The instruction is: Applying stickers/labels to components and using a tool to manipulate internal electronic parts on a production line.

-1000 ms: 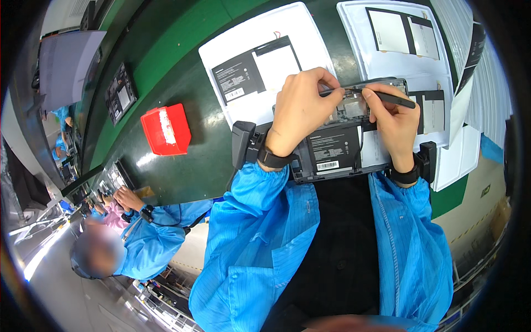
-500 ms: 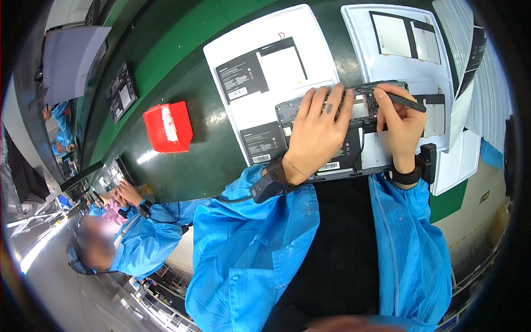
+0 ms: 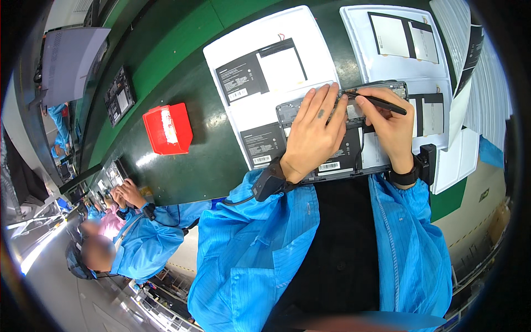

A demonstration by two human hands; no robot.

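An opened tablet (image 3: 287, 114) with bare circuitry and a dark battery (image 3: 347, 148) lies in front of me, over the inner edges of two white trays. My left hand (image 3: 316, 133) rests flat on the tablet, its fingers stretched toward the far edge. Between the fingertips of my right hand (image 3: 389, 127) are slim black tweezers (image 3: 381, 103). Their tip points left at the board along the tablet's far edge, close to my left fingertips. The tip's exact contact is too small to make out. My left hand hides part of the tablet's middle.
Flat batteries (image 3: 239, 77) lie in the left white tray (image 3: 271, 27); more sit in the right white tray (image 3: 381, 69). A red bin (image 3: 167, 130) stands on the green table to the left, with another opened device (image 3: 119, 95) beyond. A co-worker in blue (image 3: 146, 243) works at far left.
My right hand has shifted left with the tweezers, bringing their tip nearer my left fingertips. My left hand has barely moved, still flat on the tablet.
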